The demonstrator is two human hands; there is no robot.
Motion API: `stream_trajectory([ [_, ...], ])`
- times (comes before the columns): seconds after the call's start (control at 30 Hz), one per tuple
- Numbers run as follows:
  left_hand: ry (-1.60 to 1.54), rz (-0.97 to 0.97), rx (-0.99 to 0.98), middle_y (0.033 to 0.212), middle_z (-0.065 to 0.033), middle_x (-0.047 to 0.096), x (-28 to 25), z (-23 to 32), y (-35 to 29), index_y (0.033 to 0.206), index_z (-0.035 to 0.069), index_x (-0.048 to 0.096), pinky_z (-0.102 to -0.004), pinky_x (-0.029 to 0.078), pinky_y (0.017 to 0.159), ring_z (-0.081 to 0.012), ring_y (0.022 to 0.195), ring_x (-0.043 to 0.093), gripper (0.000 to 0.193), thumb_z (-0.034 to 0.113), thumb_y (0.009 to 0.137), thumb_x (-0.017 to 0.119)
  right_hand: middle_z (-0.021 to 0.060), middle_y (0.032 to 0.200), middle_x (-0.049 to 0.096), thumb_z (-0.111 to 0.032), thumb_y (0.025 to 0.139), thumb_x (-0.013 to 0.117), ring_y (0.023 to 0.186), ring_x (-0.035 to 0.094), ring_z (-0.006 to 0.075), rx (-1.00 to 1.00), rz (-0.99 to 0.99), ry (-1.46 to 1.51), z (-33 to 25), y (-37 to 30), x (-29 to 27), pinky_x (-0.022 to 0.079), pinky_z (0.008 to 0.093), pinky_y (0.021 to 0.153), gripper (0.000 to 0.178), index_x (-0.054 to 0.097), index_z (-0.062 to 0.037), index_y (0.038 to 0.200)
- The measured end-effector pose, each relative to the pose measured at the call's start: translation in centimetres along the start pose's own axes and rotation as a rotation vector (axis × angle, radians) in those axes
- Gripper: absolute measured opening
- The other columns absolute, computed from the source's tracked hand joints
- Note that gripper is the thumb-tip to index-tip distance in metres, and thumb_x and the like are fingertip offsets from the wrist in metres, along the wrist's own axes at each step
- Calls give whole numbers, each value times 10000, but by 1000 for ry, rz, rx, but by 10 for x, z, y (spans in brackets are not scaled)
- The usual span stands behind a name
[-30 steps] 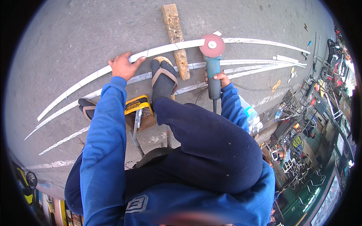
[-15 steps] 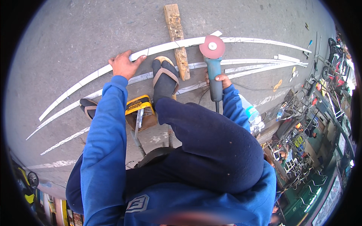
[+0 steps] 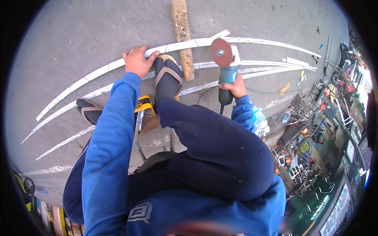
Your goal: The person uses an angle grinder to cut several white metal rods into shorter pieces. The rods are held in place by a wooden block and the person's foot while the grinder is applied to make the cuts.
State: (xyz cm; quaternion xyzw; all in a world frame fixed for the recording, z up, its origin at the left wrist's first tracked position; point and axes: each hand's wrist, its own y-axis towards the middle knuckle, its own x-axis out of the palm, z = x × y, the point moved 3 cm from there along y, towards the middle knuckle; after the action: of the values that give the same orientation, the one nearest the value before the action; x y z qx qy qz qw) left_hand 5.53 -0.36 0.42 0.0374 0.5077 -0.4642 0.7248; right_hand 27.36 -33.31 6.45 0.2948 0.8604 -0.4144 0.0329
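Note:
My left hand [image 3: 139,61] grips a long curved white strip [image 3: 170,47], fingers over its far side and thumb along its near side. The strip has dark marks across it and rests over a wooden block [image 3: 181,23]. In my right hand [image 3: 235,85] is an angle grinder [image 3: 228,74], held by its body. Its reddish disc [image 3: 221,52] is tilted, blurred, and appears just short of the strip in the picture; I cannot tell its height above it. A short white piece [image 3: 221,34] lies at an angle by the strip there.
My sandalled foot [image 3: 168,80] crosses a second curved strip [image 3: 204,65]. Near my legs stands a yellow and brown box [image 3: 145,103] holding metal pieces. A clear bottle [image 3: 258,120] lies beside my right forearm. Cables, metal scraps and a motorcycle [image 3: 341,70] crowd the right.
My right hand has drawn the grinder back from the strip and turned it, so the disc now faces differently. My left hand has shifted right along the strip.

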Motion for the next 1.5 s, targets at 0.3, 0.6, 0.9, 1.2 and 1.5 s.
stream_trajectory([
  [0.3, -16, -56, -20, 1041, -128, 704, 6, -5, 1, 1060, 59, 709, -480, 301, 1003, -294, 1070, 597, 551, 580, 894, 634, 169, 889, 676, -240, 519, 860, 800, 650, 276, -19, 42, -564, -52, -5, 12, 531, 383, 785, 647, 606, 31, 1049],
  [0.6, -21, 15, 21, 1058, -93, 725, 13, -12, 2, 1081, 144, 746, -465, 298, 973, -268, 1077, 611, 518, 606, 885, 619, 202, 932, 706, -207, 558, 803, 864, 690, 305, -39, -16, -647, -68, 8, -3, 537, 399, 820, 624, 615, 46, 1097],
  [0.9, -32, -3, 15, 1107, -92, 724, 11, -11, 3, 1115, 140, 739, -464, 288, 1009, -271, 1128, 591, 533, 605, 885, 617, 209, 936, 692, -250, 523, 831, 859, 674, 324, -35, -48, -704, -70, 14, -7, 534, 398, 813, 684, 602, 60, 1089],
  [1.2, -23, -16, 1, 1135, -96, 719, 10, -10, 4, 1151, 145, 735, -484, 293, 1006, -280, 1140, 598, 538, 601, 888, 624, 186, 885, 674, -252, 500, 847, 791, 650, 296, -107, 3, -709, -62, 15, -12, 530, 391, 780, 667, 603, 51, 1041],
  [1.5, -53, -74, -21, 1124, -129, 716, 14, -14, 7, 1159, 144, 734, -505, 288, 1000, -296, 1148, 598, 556, 614, 883, 623, 185, 891, 676, -256, 497, 847, 795, 654, 303, -65, -15, -703, -68, 14, -8, 530, 395, 778, 663, 605, 45, 1035],
])
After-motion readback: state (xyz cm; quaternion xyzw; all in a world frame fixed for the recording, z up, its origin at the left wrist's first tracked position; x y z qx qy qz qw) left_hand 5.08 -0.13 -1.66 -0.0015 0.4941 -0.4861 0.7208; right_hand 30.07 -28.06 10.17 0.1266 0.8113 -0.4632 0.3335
